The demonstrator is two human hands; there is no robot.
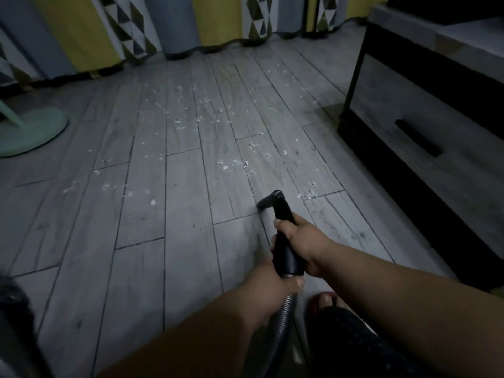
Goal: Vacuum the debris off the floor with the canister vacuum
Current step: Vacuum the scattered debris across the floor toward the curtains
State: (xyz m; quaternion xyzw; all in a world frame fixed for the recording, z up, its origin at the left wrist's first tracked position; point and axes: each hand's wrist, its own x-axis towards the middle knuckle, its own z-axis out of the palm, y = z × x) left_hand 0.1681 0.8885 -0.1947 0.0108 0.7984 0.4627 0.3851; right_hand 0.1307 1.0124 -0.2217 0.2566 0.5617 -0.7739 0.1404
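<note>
Debris [226,165] lies on the gray wood floor [163,241]. It is small white bits, spread from the middle to the far side, with a few just right of the nozzle [268,201]. The black vacuum tube [286,255] is near, a bit right of the middle. Its bent nozzle points left, low over the boards; I cannot tell if it touches them. The right hand [302,236] is wrapped around the far part of the tube. The left hand [270,287] grips the near end, where the ribbed hose [286,309] comes out and runs back toward the person.

On the right stands a dark cabinet [450,64] with one drawer [395,105]. The drawer is pushed in, so what is inside is hidden. Striped curtains [81,31] hang along the far side. A round green stand [30,132] sits on the floor at the left. A foot [324,300] in a red slipper shows beside the hose. A dark blurry shape [13,323] fills the near left corner.
</note>
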